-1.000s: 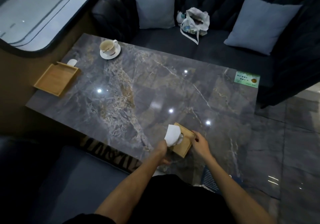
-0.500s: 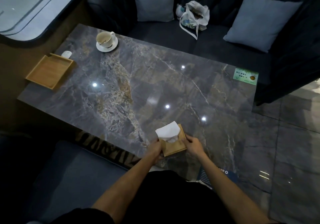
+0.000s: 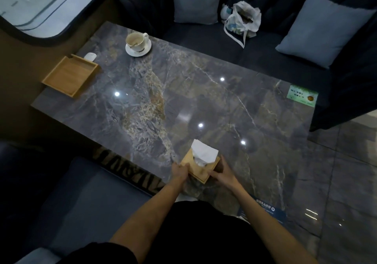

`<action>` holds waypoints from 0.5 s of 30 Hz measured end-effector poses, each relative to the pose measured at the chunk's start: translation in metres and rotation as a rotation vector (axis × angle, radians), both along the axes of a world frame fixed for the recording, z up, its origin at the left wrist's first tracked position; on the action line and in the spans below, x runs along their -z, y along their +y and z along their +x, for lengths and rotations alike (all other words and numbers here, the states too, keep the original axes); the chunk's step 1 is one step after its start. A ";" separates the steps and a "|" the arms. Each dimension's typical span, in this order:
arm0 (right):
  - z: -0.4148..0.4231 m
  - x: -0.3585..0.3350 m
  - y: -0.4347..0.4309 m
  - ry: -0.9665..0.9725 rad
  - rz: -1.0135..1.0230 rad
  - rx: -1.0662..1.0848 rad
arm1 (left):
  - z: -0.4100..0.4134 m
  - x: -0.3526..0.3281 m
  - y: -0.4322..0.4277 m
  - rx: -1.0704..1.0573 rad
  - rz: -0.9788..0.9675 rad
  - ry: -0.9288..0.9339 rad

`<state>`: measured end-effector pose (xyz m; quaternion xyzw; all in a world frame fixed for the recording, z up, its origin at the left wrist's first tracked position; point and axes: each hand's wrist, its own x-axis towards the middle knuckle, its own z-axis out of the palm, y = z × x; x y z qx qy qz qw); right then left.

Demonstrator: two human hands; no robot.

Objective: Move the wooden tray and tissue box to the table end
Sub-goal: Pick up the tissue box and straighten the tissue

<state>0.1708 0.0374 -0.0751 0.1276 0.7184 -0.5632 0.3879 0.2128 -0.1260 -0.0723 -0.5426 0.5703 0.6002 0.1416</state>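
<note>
A wooden tissue box (image 3: pixel 199 169) with a white tissue sticking up from its top sits near the front edge of the dark marble table (image 3: pixel 183 104). My left hand (image 3: pixel 179 171) grips its left side and my right hand (image 3: pixel 221 172) grips its right side. The square wooden tray (image 3: pixel 70 75), with nothing in it, lies at the far left end of the table, partly over the edge.
A white cup on a saucer (image 3: pixel 138 42) stands at the back left. A small white object (image 3: pixel 90 56) lies behind the tray. A green card (image 3: pixel 302 96) sits at the right end. A dark sofa with cushions (image 3: pixel 324 29) and a plastic bag (image 3: pixel 242 21) lies beyond.
The tissue box has been turned between my hands, its tissue now pointing up and away. Both hands stay on its sides near the front edge.
</note>
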 end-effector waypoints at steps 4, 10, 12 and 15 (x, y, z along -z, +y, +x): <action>-0.014 0.003 -0.008 -0.014 -0.016 0.089 | -0.003 0.004 0.003 -0.150 0.150 -0.043; -0.016 0.002 -0.036 -0.111 -0.023 0.205 | -0.007 -0.001 -0.004 -0.152 0.393 0.001; -0.016 0.003 -0.046 -0.122 0.011 0.212 | -0.008 -0.001 -0.013 -0.077 0.406 0.000; -0.022 0.005 -0.067 -0.119 0.047 0.221 | -0.015 0.002 -0.030 -0.069 0.395 -0.001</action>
